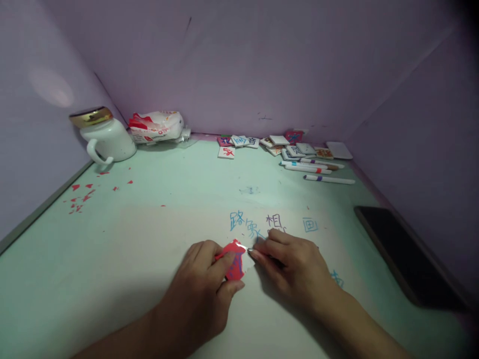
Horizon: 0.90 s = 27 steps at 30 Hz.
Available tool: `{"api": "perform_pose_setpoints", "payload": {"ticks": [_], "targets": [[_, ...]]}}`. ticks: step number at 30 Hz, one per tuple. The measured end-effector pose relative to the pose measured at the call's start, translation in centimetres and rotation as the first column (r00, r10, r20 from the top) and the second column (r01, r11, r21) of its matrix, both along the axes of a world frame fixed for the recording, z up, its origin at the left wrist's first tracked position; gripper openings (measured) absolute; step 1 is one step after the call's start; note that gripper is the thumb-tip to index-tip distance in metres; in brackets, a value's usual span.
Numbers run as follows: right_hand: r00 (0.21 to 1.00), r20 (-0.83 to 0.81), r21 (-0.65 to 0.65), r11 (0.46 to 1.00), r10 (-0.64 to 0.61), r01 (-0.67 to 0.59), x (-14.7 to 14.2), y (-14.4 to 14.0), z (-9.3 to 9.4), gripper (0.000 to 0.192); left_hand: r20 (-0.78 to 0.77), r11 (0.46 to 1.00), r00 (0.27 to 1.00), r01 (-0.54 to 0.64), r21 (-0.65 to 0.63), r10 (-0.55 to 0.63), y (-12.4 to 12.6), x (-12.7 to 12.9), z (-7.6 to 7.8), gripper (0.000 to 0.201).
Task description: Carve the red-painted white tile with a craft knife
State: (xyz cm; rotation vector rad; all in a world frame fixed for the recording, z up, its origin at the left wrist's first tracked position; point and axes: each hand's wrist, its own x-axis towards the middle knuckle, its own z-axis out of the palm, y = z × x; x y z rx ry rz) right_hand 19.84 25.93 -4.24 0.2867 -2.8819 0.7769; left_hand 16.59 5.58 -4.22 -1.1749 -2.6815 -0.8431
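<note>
My left hand (204, 284) pinches a small red tile (235, 263) with blue marks on it, holding it against the pale green table top (157, 239). My right hand (294, 267) lies just to its right, fingers curled, with a fingertip touching the tile's upper right edge. Whether the right hand holds anything is hidden by its fingers. Blue and dark handwritten characters (258, 224) sit on the table just beyond both hands.
A white mug with a gold lid (105, 134) and a crumpled plastic packet (157, 127) stand at the back left. Several small tiles (277, 144) and marker pens (318, 169) lie at the back right. A dark phone (404, 257) rests at right. Red flecks (82, 197) dot the left.
</note>
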Motion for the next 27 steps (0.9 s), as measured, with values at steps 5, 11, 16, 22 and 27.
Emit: {"api": "perform_pose_setpoints", "payload": {"ticks": [5, 11, 16, 22, 27], "targets": [[0.999, 0.011, -0.023, 0.999, 0.047, -0.047, 0.03, 0.28, 0.07, 0.03, -0.004, 1.0, 1.0, 0.004, 0.003, -0.004, -0.06, 0.01, 0.02, 0.016], [0.998, 0.025, -0.042, 0.998, 0.055, -0.054, 0.1, 0.38, 0.12, 0.031, 0.019, 1.0, 1.0, 0.007, 0.002, -0.007, -0.15, 0.0, 0.06, 0.016], [0.997, 0.044, -0.062, 0.996, 0.068, -0.065, 0.15, 0.46, 0.32, 0.031, 0.01, 1.0, 1.0, -0.001, -0.002, 0.001, -0.03, 0.02, 0.19, 0.015], [0.992, 0.069, -0.092, 0.991, 0.108, -0.101, 0.03, 0.75, 0.44, 0.03, 0.035, 0.999, 0.999, 0.005, -0.035, -0.004, -0.02, -0.11, 0.37, 0.016], [0.983, 0.103, -0.117, 0.984, 0.15, -0.138, -0.11, 1.07, 0.57, 0.027, 0.043, 0.999, 0.999, 0.013, -0.05, -0.011, -0.13, -0.09, 0.41, 0.016]]}}
